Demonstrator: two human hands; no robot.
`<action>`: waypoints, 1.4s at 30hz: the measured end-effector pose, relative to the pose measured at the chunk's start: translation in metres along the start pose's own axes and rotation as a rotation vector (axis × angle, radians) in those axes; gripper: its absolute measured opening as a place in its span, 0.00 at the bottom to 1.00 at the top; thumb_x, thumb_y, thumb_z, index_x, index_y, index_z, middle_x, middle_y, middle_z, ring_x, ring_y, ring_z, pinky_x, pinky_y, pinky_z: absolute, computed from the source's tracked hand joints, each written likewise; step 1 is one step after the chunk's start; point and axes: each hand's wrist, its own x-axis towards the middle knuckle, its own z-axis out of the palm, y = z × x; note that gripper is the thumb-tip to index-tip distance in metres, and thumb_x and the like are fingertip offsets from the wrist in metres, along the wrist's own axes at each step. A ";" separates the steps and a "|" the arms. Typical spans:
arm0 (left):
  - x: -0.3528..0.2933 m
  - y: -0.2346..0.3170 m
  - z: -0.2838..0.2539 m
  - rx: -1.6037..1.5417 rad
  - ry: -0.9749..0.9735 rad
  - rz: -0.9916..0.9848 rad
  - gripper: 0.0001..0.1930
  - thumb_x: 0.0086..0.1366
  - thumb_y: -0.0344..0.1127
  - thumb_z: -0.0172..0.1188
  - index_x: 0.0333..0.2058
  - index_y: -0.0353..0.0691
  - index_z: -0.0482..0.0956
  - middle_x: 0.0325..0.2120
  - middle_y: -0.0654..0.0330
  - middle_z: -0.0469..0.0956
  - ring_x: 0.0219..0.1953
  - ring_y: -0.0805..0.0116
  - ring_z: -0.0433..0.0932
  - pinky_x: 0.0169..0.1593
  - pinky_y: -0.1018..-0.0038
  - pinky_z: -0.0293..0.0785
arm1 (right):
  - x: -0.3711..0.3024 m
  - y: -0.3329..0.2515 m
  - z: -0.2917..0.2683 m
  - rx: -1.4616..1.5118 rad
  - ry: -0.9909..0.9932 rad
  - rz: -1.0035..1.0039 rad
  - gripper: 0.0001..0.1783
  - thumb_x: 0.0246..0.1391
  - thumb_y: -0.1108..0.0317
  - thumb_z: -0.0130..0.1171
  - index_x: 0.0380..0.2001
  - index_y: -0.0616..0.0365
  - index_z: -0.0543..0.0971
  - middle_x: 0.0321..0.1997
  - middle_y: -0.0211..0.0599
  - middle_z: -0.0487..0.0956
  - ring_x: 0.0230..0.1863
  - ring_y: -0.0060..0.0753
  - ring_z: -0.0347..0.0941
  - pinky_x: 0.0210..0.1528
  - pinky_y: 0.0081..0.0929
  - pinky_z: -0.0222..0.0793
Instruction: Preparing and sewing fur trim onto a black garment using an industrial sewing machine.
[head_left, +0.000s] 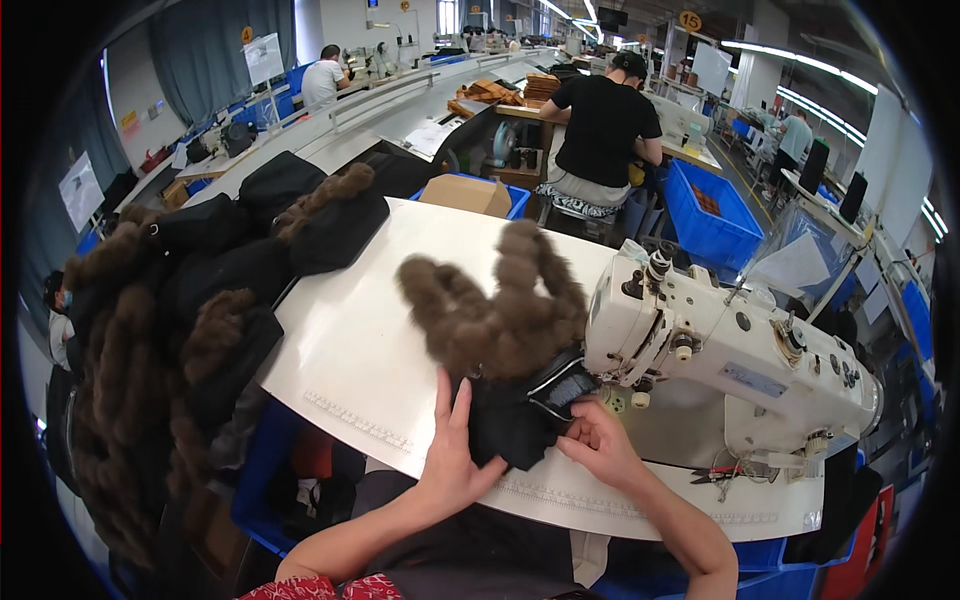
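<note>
A black fabric piece [505, 425] with thick brown fur trim [490, 335] lies on the white sewing table [340, 340], its right side close to the needle area of a white sewing machine [745, 365]. My left hand [453, 460] rests against its left edge, fingers stretched and spread. At the piece's right edge, my right hand [602, 442] is closed, thumb and fingers pinching the cloth just below an opening with a pale edge [562, 388]. The fur spreads out beyond both hands and looks slightly blurred. What lies under the cloth is hidden.
A big heap of black pieces with brown fur [170, 340] is piled at the left. Small snips [735, 472] lie near the machine base. Behind the table stand a cardboard box [465, 195] and a blue bin [712, 215]; a person in black [605, 125] sits beyond.
</note>
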 end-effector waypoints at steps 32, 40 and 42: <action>0.023 -0.017 0.003 -0.930 0.072 -0.593 0.21 0.56 0.19 0.63 0.48 0.33 0.70 0.42 0.57 0.79 0.45 0.71 0.77 0.51 0.75 0.73 | 0.008 -0.036 0.053 -0.595 0.495 -0.230 0.16 0.60 0.74 0.56 0.51 0.65 0.72 0.47 0.42 0.75 0.43 0.28 0.73 0.45 0.26 0.71; 0.020 -0.010 0.014 -0.784 0.102 -0.438 0.21 0.56 0.25 0.66 0.48 0.32 0.69 0.41 0.53 0.80 0.44 0.68 0.80 0.49 0.72 0.75 | 0.019 -0.050 0.042 -0.753 0.365 -0.233 0.11 0.48 0.73 0.63 0.34 0.62 0.74 0.34 0.40 0.73 0.38 0.46 0.65 0.40 0.37 0.63; 0.022 -0.012 0.015 -0.507 0.027 -0.363 0.24 0.56 0.29 0.67 0.49 0.30 0.70 0.40 0.48 0.81 0.43 0.61 0.82 0.48 0.68 0.76 | 0.014 -0.052 0.043 -0.734 0.380 -0.244 0.10 0.49 0.73 0.63 0.33 0.61 0.74 0.33 0.40 0.73 0.38 0.46 0.66 0.40 0.36 0.63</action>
